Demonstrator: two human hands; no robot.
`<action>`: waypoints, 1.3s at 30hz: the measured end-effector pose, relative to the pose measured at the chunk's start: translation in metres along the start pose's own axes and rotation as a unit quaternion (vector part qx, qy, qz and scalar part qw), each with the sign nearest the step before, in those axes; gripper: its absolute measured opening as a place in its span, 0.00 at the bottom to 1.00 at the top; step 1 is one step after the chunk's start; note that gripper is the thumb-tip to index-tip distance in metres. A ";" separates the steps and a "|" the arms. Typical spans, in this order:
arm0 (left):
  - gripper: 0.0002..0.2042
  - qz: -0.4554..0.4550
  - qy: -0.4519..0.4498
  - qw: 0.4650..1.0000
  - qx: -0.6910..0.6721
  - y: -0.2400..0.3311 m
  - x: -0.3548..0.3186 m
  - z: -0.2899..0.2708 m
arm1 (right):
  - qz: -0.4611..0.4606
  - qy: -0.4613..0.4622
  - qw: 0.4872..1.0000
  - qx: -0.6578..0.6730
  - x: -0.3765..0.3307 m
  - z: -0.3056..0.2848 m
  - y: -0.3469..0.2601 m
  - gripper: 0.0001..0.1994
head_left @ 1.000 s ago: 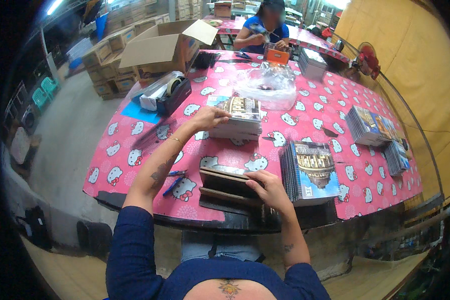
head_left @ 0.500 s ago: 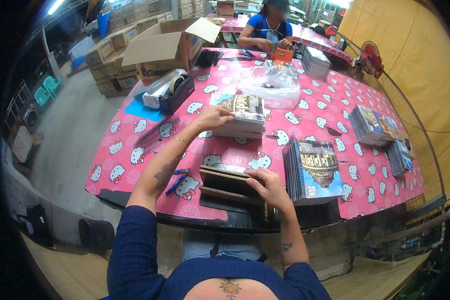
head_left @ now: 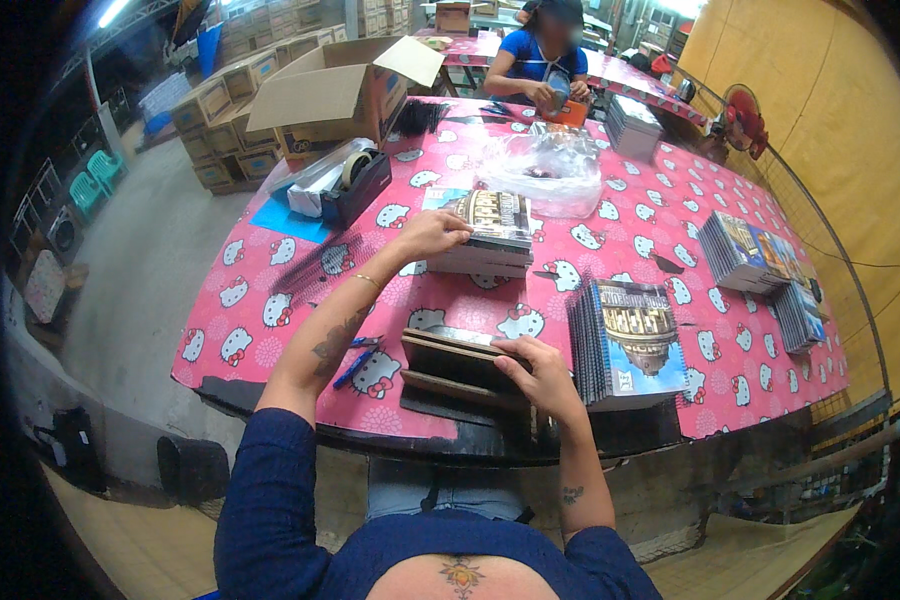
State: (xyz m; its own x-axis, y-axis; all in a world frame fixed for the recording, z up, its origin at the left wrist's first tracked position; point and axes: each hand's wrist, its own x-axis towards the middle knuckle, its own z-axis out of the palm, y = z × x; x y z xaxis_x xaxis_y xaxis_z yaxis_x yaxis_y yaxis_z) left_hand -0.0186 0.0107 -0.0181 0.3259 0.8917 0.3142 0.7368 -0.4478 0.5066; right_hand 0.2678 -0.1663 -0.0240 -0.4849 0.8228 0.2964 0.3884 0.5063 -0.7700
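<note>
A stack of booklets [head_left: 480, 264] with printed covers lies in the middle of the table. My left hand [head_left: 434, 234] pinches the left edge of its top booklet [head_left: 498, 214], which sits slightly apart from those below. Close to the table's front edge stands a dark wooden stand [head_left: 448, 354] with upright and stepped boards. My right hand [head_left: 538, 372] grips its upper right edge, thumb in front and fingers over the top. Just right of that hand is a pile of spiral-bound booklets [head_left: 638, 340]. Blue-handled pliers [head_left: 354, 368] lie left of the stand.
Farther back are a clear plastic bag [head_left: 540, 175], a tape dispenser [head_left: 354, 190] and an open carton [head_left: 320, 105]. More booklets [head_left: 745, 250] lie at the right. Across the table [head_left: 410, 300], a person [head_left: 540, 65] handles something beside an orange item. A red fan [head_left: 743, 120] stands far right.
The top booklet has risen a little from the stack under my left hand. My right hand stays on the stand. The person across has shifted their hands and leaned slightly right.
</note>
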 end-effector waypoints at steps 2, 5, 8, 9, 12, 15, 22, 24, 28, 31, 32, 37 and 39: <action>0.15 0.009 0.015 1.000 0.017 0.006 -0.002 0.002 | -0.008 0.013 1.000 0.003 0.000 0.000 0.001 0.14; 0.13 -0.004 0.037 0.998 0.057 0.017 -0.003 0.000 | 0.010 -0.013 1.000 0.004 0.000 0.000 0.005 0.16; 0.09 0.087 0.182 0.960 0.196 0.031 0.007 -0.027 | -0.046 0.030 0.998 -0.019 0.002 0.004 0.007 0.26; 0.08 0.127 0.188 0.954 0.195 0.043 0.008 -0.036 | -0.078 0.061 0.995 -0.031 0.003 0.004 0.007 0.31; 0.06 0.225 0.162 0.948 0.158 0.133 -0.013 -0.081 | -0.002 0.273 0.962 0.019 -0.001 -0.010 0.006 0.45; 0.06 0.255 0.028 0.958 0.127 0.193 -0.050 -0.107 | -0.034 0.294 0.934 0.200 -0.002 -0.029 -0.006 0.32; 0.09 0.292 -0.009 0.944 0.151 0.197 -0.084 -0.082 | 0.032 0.258 0.895 0.362 -0.035 0.000 0.013 0.20; 0.10 0.284 -0.031 0.943 0.172 0.198 -0.083 -0.078 | 0.033 0.264 0.894 0.359 -0.035 0.008 0.017 0.21; 0.15 0.250 -0.058 0.939 0.231 0.205 -0.092 -0.082 | 0.016 0.264 0.919 0.294 -0.031 0.018 0.025 0.22; 0.21 0.241 -0.006 0.927 0.286 0.181 -0.114 -0.056 | 0.064 0.238 0.929 0.275 -0.039 0.027 0.041 0.26; 0.24 0.247 0.054 0.920 0.300 0.166 -0.127 -0.034 | 0.078 0.227 0.925 0.293 -0.037 0.032 0.034 0.28; 0.30 0.110 0.159 0.951 0.241 0.144 -0.177 0.014 | 0.088 0.152 0.956 0.237 -0.039 0.052 0.037 0.37; 0.30 0.019 0.256 0.955 0.148 0.141 -0.183 0.013 | 0.049 0.222 0.948 0.222 -0.034 0.051 0.031 0.36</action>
State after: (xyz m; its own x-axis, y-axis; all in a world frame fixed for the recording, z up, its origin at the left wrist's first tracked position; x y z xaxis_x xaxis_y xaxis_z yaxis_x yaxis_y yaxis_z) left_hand 0.0332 -0.2146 -0.0148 0.0796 0.6915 0.7179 0.8897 -0.3741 0.2617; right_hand 0.2566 -0.1912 -0.0869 -0.0472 0.9381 0.3430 -0.0021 0.3433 -0.9392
